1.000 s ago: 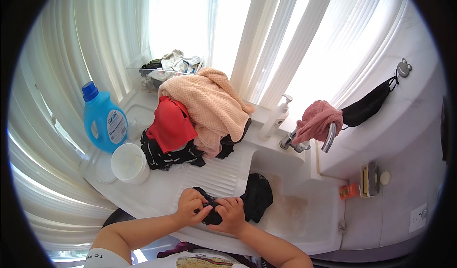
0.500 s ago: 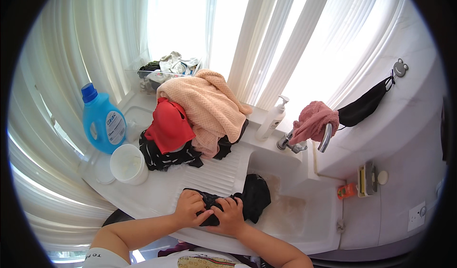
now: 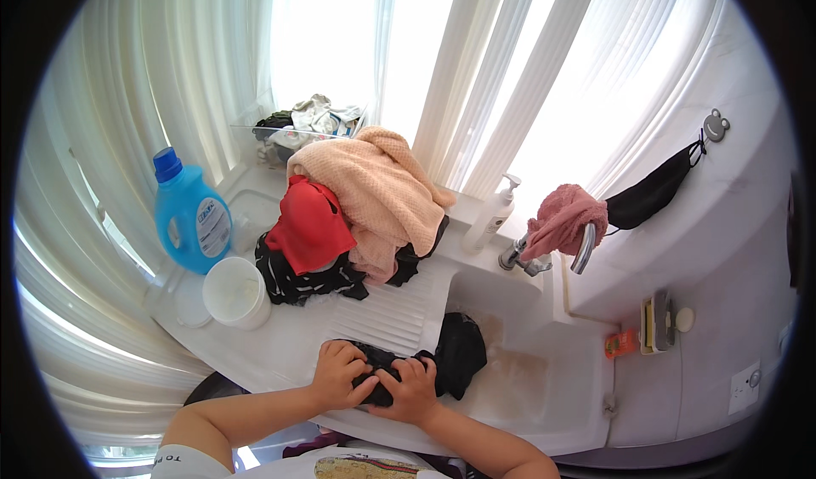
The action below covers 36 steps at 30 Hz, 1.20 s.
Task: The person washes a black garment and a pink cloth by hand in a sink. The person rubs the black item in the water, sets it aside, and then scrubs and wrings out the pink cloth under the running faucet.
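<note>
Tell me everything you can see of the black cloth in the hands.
The black cloth is soft-looking and crumpled, seemingly one piece, exact garment unclear. The left hand and right hand hold its bunched left part at the near end of the ribbed washboard; its right part spills over the edge into the sink basin.

The black cloth (image 3: 461, 356) was bunched and creased, its left part gathered at the near end of the ribbed washboard (image 3: 382, 319), its smoother right part drooping in a rounded fold into the white basin (image 3: 531, 402).
</note>
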Available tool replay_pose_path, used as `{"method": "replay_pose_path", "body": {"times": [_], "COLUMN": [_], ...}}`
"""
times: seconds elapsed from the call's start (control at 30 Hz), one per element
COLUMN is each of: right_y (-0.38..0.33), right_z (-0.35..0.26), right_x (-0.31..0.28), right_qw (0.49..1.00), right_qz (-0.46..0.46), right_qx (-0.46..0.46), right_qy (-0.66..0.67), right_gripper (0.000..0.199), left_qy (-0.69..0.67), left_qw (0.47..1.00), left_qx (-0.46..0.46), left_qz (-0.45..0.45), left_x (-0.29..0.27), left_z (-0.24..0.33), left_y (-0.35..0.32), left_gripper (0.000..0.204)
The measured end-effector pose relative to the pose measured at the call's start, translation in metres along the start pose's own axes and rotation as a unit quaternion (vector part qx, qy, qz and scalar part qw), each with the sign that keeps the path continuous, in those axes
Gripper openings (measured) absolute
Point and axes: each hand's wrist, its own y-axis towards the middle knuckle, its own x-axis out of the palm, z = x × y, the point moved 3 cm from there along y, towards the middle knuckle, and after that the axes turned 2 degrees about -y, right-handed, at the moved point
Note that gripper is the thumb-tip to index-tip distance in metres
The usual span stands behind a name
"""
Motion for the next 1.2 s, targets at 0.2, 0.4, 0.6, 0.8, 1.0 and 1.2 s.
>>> {"method": "replay_pose_path", "body": {"times": [0.2, 0.4, 0.6, 0.8, 1.0, 1.2], "right_y": [0.053, 0.026, 0.018, 0.063, -0.009, 0.036], "right_z": [0.059, 0.028, 0.02, 0.067, 0.007, 0.059], "right_x": [0.048, 0.01, 0.022, 0.064, -0.01, 0.06], "right_qw": [0.991, 0.983, 0.991, 0.953, 0.976, 0.98], "right_qz": [-0.008, -0.09, -0.099, -0.075, -0.114, -0.081], "right_qx": [0.11, 0.137, 0.043, 0.281, 0.117, 0.15], "right_qy": [0.073, 0.081, 0.085, 0.084, 0.147, 0.101], "right_gripper": [0.064, 0.068, 0.055, 0.077, 0.07, 0.058], "left_qy": [0.03, 0.008, -0.051, 0.13, -0.002, 0.013], "left_qw": [0.992, 0.99, 0.997, 0.963, 0.998, 0.988], "left_qx": [-0.12, -0.124, -0.055, -0.227, -0.061, -0.154], "left_qz": [0.03, -0.065, 0.02, 0.06, -0.033, -0.026], "left_x": [0.033, 0.021, 0.017, 0.028, 0.004, 0.043], "left_z": [-0.078, -0.048, -0.027, -0.076, 0.013, -0.071], "left_y": [0.068, 0.034, 0.021, 0.07, -0.015, 0.045], "left_gripper": [0.019, 0.027, 0.012, 0.034, 0.042, 0.016]}}
